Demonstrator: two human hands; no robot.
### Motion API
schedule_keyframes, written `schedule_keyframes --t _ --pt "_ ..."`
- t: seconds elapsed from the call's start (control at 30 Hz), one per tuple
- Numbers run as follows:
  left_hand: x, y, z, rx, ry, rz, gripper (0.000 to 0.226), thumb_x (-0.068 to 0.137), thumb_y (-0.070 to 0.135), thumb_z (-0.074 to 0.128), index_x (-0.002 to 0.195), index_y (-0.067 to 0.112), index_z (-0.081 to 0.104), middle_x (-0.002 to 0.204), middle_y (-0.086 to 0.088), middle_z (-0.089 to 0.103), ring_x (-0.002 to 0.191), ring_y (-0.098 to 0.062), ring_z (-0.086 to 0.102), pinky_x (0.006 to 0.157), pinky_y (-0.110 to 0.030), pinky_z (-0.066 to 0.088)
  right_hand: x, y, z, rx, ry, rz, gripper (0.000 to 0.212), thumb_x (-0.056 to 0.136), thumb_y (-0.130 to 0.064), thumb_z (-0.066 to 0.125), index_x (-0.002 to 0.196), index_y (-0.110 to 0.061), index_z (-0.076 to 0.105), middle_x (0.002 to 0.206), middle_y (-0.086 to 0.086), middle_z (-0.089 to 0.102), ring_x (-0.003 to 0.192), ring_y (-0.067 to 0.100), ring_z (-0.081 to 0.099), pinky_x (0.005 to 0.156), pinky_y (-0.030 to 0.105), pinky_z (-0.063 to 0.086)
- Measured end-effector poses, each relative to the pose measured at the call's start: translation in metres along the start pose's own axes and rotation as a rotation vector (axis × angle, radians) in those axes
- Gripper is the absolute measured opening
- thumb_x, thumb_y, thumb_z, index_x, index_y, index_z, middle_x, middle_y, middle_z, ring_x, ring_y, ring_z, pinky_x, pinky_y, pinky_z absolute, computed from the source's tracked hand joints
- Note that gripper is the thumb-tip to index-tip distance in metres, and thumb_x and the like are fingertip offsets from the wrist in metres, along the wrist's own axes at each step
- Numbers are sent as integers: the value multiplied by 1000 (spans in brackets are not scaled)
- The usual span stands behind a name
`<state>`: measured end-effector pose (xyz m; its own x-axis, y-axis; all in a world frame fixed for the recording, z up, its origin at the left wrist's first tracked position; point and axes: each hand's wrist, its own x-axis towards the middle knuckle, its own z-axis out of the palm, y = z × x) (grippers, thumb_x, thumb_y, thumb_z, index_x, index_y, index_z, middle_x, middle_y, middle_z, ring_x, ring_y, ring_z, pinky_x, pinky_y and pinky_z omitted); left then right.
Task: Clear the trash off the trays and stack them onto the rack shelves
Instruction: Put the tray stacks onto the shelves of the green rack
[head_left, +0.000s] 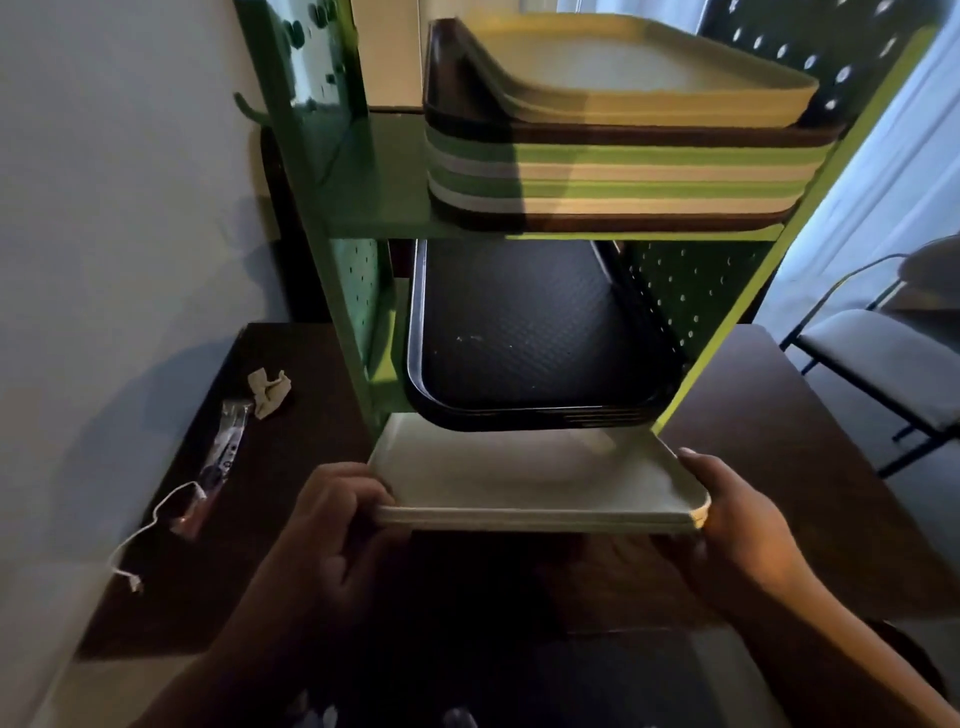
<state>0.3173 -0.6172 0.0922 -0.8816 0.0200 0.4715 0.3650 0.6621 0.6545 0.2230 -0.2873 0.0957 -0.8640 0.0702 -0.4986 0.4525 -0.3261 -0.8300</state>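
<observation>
Your green perforated-metal rack (332, 218) stands on a dark wood-grain table (753, 415) against a pale wall. Its upper shelf carries stacked striped trays (613, 176); below lies a textured black tray (524, 332). Your left hand (332, 519) and right hand (737, 514) grip smooth, round-cornered white trays (519, 483) at the bottom level. A crumpled napkin (270, 392) lies left.
</observation>
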Motion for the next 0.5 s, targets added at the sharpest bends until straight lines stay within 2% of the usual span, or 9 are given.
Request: schedule_keyframes --t 0.07,0.1,0.13,0.17,0.23,0.3,0.37,0.43,0.5 --pt "-6 -12 14 20 -45 -20 29 88 38 60 92 10 64 105 7 56 102 1 56 86 -5 41 6 10 1 201 7 34 39 94 -2 70 132 -4 61 109 2 72 83 3 75 64 23 59" --pt "-9 -18 20 22 -85 -38 32 86 41 60 92 10 65 106 11 54 103 2 55 83 -4 42 6 18 4 137 86 22 24 99 -4 63 123 -1 63 100 7 71 72 7 75 56 21 58" --pt "-10 -25 26 24 -129 -66 34 85 44 59 92 11 65 107 14 51 105 4 53 82 -2 43 6 22 5 90 106 55 18 100 -7 60 117 1 64 95 12 69 71 16 74 51 22 59" --pt "-10 -33 31 27 -158 -87 34 85 46 59 92 13 66 107 16 50 105 6 52 80 -1 43 5 24 6 82 105 105 16 100 -7 59 113 1 64 95 16 68 73 23 71 49 24 59" --pt "-10 -48 44 49 -191 -104 26 86 43 61 90 17 64 104 14 49 101 6 54 78 -7 46 14 34 4 -35 98 133 15 100 -4 58 112 1 65 98 20 66 75 26 66 46 26 57" --pt "-11 -57 58 97 -197 -137 15 86 29 68 86 18 59 102 10 48 90 1 55 73 -20 52 25 44 2 -96 105 152 19 100 -7 61 117 -1 66 105 21 69 75 24 70 50 27 57" --pt "-9 -63 70 139 -201 -199 18 85 11 73 84 16 55 99 6 47 79 -4 53 65 -29 53 39 53 -4 -174 98 151 23 100 -14 64 122 -8 66 111 20 73 79 22 73 56 30 58" --pt "-4 -66 78 155 -215 -262 21 87 6 71 85 16 52 97 4 45 71 -5 51 61 -25 48 50 54 -2 -260 74 151 22 99 -15 65 120 -12 67 106 17 74 75 21 73 54 29 56" --pt "2 -72 84 171 -233 -314 19 90 8 69 87 16 53 98 2 46 67 -9 52 60 -28 50 61 57 0 -374 75 144 17 99 -12 65 115 -10 68 94 14 73 63 18 69 49 28 51"
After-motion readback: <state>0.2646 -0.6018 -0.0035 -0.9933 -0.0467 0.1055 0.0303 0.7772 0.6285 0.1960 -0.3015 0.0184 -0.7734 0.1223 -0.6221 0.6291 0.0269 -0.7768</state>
